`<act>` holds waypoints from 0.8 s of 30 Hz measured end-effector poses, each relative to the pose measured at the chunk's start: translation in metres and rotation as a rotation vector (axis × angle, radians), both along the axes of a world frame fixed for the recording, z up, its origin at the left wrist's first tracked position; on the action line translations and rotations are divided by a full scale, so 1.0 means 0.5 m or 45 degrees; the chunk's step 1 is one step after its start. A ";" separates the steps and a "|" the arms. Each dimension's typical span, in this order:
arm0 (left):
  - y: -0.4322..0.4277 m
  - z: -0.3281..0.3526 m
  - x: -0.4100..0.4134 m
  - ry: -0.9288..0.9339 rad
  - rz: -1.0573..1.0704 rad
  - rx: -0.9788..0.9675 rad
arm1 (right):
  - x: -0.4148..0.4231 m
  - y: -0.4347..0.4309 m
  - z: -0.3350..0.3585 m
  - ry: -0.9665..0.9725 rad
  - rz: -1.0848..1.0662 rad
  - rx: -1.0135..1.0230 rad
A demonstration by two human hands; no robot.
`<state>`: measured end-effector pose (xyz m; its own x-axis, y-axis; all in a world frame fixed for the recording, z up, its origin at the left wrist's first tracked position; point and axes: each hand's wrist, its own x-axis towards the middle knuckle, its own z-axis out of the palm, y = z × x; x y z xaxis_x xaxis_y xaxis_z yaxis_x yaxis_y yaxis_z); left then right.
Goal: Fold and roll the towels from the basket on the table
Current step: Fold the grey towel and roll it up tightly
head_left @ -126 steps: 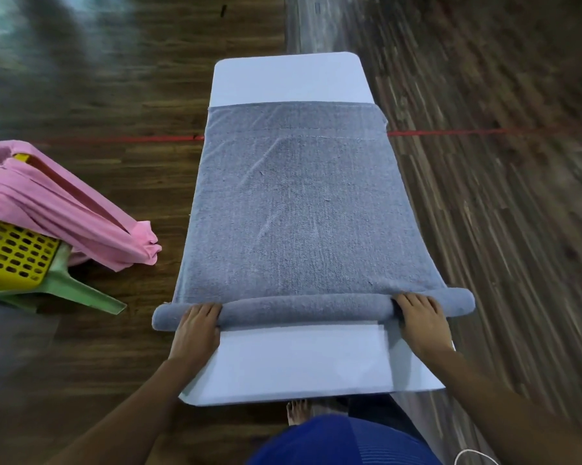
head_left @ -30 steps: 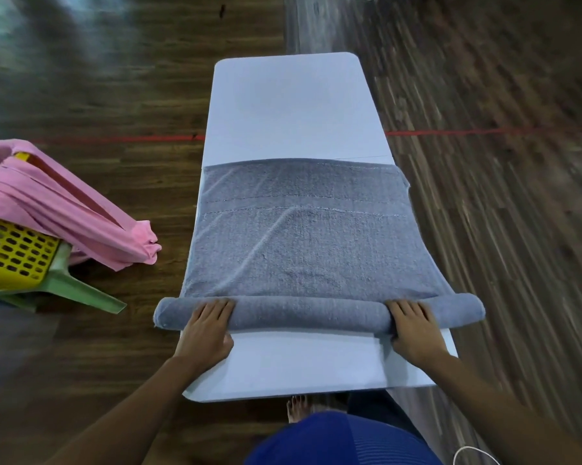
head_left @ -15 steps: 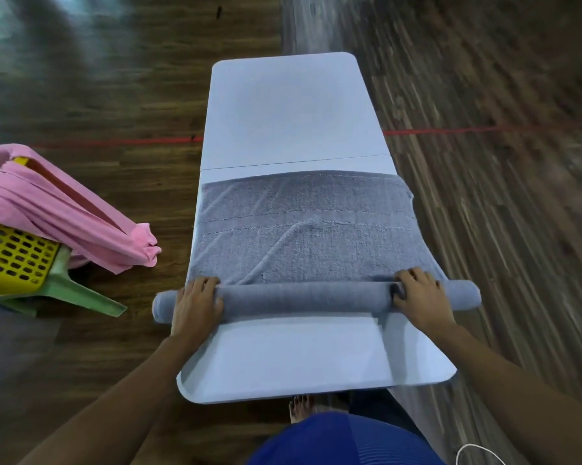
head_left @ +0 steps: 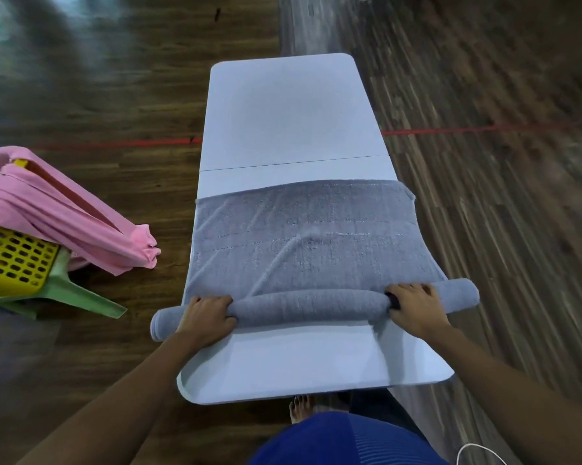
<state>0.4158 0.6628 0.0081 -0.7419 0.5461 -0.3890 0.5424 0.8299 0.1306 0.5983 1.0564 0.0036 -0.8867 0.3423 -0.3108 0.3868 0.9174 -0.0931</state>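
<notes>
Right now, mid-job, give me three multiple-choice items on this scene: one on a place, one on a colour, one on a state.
1. The pink towel lies: A on the floor; B over the basket; C on a shelf.
2. The basket is: A yellow; B blue; C red.
3. The grey towel on the table is: A fully rolled; B partly rolled; C wholly flat.

Answers:
1. B: it drapes over the basket's rim at left.
2. A: its lattice wall shows yellow.
3. B: flat cloth lies beyond the roll that the left hand and right hand grip.
</notes>
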 end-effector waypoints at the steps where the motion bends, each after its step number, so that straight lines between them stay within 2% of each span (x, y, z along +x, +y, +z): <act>1: -0.001 0.004 0.000 -0.093 0.004 -0.006 | -0.006 0.003 0.011 -0.082 0.001 -0.021; 3: -0.006 0.004 0.001 -0.289 0.038 0.041 | -0.009 0.011 0.016 -0.177 0.005 -0.049; 5: -0.020 -0.005 0.009 -0.301 0.080 0.158 | -0.003 0.016 0.008 -0.082 -0.004 -0.001; 8: -0.036 -0.028 0.020 0.186 0.076 0.403 | 0.002 0.013 -0.011 0.279 -0.059 0.064; 10: -0.031 -0.029 0.032 0.365 0.100 0.500 | 0.000 0.003 -0.014 0.372 -0.055 0.011; 12: -0.024 -0.025 0.046 0.346 0.033 0.469 | 0.006 -0.006 -0.021 0.322 -0.001 -0.034; 16: -0.032 -0.044 0.058 0.243 -0.144 0.238 | 0.040 -0.012 -0.042 0.135 0.075 0.017; 18: -0.038 -0.054 0.058 0.208 -0.127 0.177 | 0.043 -0.012 -0.052 0.178 0.037 0.040; 21: -0.034 -0.049 0.051 0.188 -0.053 0.234 | 0.033 -0.015 -0.045 0.220 0.014 0.065; 24: -0.017 -0.018 0.033 0.003 0.030 0.213 | 0.010 -0.007 -0.013 -0.017 0.029 0.002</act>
